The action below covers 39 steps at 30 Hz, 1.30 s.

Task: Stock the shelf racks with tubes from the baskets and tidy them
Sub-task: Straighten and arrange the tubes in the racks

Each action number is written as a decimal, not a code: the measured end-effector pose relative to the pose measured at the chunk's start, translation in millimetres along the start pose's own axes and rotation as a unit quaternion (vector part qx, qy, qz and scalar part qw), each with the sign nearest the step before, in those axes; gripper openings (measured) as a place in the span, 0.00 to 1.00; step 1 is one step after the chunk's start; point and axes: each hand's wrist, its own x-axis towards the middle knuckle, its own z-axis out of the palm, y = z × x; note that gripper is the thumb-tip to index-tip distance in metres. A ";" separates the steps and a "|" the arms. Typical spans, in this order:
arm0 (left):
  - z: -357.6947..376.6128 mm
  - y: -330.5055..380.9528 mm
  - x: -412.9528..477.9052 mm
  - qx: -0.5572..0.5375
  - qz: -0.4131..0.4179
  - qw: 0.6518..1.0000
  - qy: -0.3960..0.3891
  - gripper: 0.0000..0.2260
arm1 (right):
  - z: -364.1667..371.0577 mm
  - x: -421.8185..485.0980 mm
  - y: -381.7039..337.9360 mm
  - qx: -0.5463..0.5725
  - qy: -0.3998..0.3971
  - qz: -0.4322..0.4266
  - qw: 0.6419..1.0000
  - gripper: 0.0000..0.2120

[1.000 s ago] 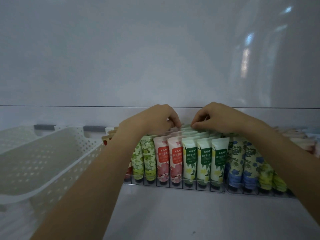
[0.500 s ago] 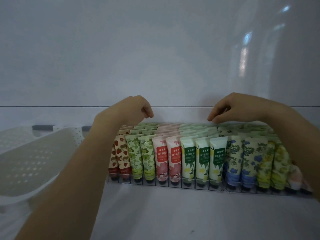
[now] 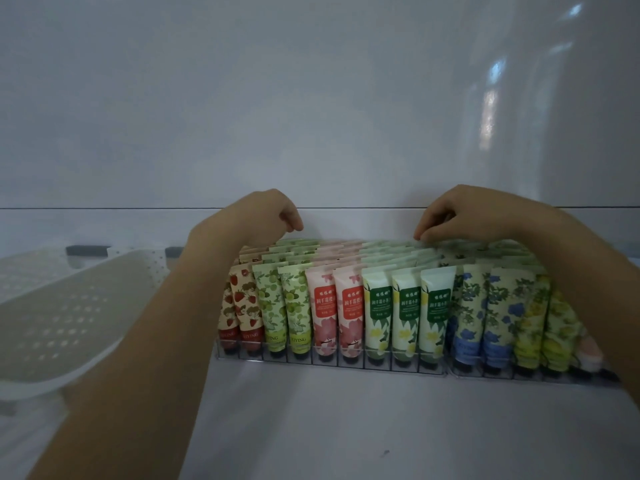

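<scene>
— Over the back row of the rack (image 3: 332,365), what are the hands doing?

— At its left end the left hand (image 3: 256,216) is curled closed just above the tube tops, with nothing in it that I can see. Near the right end the right hand (image 3: 478,213) has thumb and fingertip together right at the crimped top of a back tube. Whether it pinches that edge or only touches it, I cannot tell.

— And the tubes (image 3: 405,306)?

— Standing caps-down in the rack, every front slot filled, rows packed behind, sorted by print. A second rack (image 3: 540,377) just beside its right side looks full too, though its far end is blurred.

— The basket (image 3: 69,313)?

— Left of the rack, on the same shelf (image 3: 346,427). The part that shows holds no tubes.

— So stocking is finished?

— Nearly, by the look of it. I'd judge what remains is tidying: levelling the back tops and squaring the rows. Other baskets, if any, are out of sight.
</scene>
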 end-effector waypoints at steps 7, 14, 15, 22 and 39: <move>9.6 8.7 0.2 -0.011 0.008 1.000 -0.011 0.17 | 0.7 0.4 1.7 -0.006 0.010 0.001 1.000 0.13; 11.8 11.2 1.3 -0.004 0.008 1.000 -0.027 0.17 | 1.0 -2.9 -4.8 -0.021 -0.009 0.005 1.000 0.13; 11.4 9.9 1.1 -0.004 0.006 1.000 -0.023 0.17 | 1.2 -3.1 -5.3 -0.022 -0.008 0.005 1.000 0.12; 3.6 -0.9 0.1 0.000 -0.017 1.000 -0.011 0.18 | 3.3 -2.1 -6.4 -0.040 -0.023 0.013 0.999 0.10; 8.7 90.4 -18.0 -0.067 0.216 0.971 0.072 0.09 | -56.4 -24.9 -18.6 -0.059 -0.035 -0.014 0.998 0.03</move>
